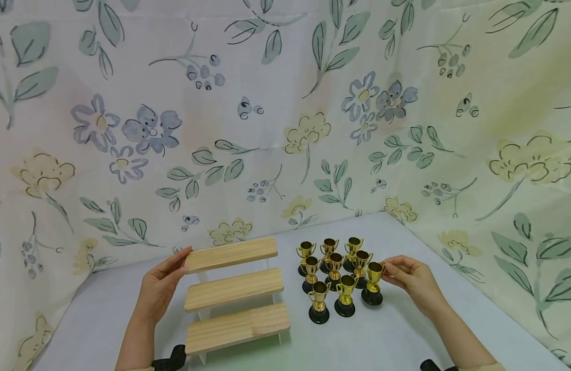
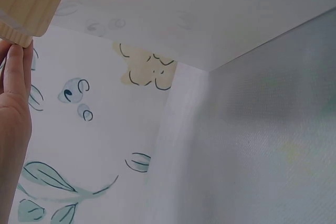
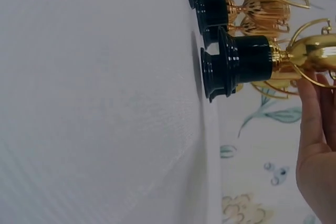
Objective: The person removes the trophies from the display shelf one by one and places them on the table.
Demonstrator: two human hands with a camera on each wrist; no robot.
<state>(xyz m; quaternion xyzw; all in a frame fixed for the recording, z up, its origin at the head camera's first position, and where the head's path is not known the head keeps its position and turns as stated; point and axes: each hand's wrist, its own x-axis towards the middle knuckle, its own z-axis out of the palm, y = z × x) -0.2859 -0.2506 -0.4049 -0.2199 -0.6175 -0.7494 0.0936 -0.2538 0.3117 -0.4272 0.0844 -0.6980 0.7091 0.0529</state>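
On the left stands a three-tier display stand [image 1: 236,291] with pale wooden shelves on clear supports. My left hand [image 1: 159,291] holds the left end of its top shelf [image 1: 231,254], thumb toward the front; the left wrist view shows the fingertips at the board's end [image 2: 37,11]. To the right, several small gold trophy cups with black bases stand in rows. My right hand [image 1: 412,283] pinches the side handle of the front right trophy cup [image 1: 373,281]. In the right wrist view that trophy [image 3: 252,59] is upright, its base at the tabletop; slight lift cannot be judged.
A white cloth [image 1: 359,345] covers the table. Behind and at the sides hangs a floral curtain [image 1: 266,154]. The other trophies, such as the front left cup [image 1: 319,301], stand close together beside the shelves' right ends. Black straps [image 1: 170,359] sit at the wrists.
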